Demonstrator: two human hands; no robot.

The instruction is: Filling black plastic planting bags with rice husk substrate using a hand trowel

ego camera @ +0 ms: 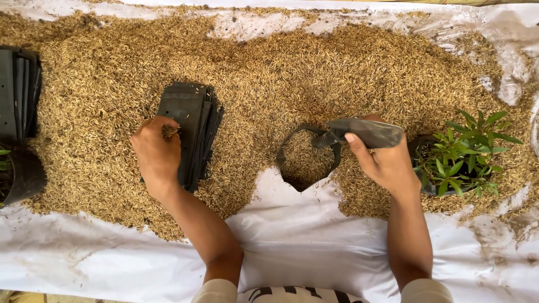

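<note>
Two bare forearms reach up from the bottom edge over a white sheet [292, 247], and both hands are busy in a wide spread of husks [269, 84] that covers most of that sheet.

Left hand [156, 154] first: its grip is curled shut with a pinch of husks showing between the fingers, knuckles resting against one stack of flat black bags [191, 126] that lies on the husks, fanned slightly at its right edge. Whether the fingers also pinch the nearest bag, I cannot tell.

Right hand [384, 163] now: thumb and fingers are clamped on the rim of one open black bag [307, 157], pulling its top edge out to the right. The bag lies on its side in the husks, just left of that hand, mouth gaping towards us, partly filled with husks.

Count the plants: one green seedling [463, 151] in a black bag just beside the right hand, touching the wrist side. One more filled black bag [19, 174] sits at the far left edge, a leaf tip barely showing. Above it, a second stack of black bags [19, 92], cut off by the frame.
</note>
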